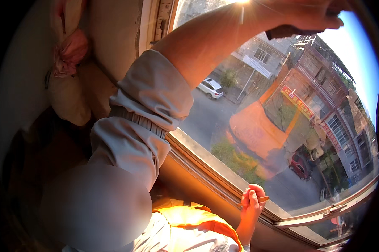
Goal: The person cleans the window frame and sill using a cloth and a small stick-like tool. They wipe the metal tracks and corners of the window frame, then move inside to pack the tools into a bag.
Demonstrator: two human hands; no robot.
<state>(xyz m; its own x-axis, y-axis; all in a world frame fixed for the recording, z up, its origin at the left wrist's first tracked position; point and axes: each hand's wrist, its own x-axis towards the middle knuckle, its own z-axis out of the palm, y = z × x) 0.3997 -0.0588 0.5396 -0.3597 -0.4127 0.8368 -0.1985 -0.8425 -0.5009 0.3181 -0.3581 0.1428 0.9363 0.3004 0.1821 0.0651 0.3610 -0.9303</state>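
Observation:
My left arm, in a rolled grey sleeve, reaches up across a window pane. At the top, my left hand is closed over a dark, flat-edged thing close to the glass; its kind is unclear, and part of the hand is cut off by the picture's rim. Lower right, beside the bottom of the window frame, my right hand is closed round a thin, brownish stick-like tool. The fist hides most of the tool.
A pinkish knotted cloth hangs at the upper left by the wall. Orange and light clothing shows at the bottom. Through the glass are a street, a white car, a red car and buildings. An orange reflection lies on the pane.

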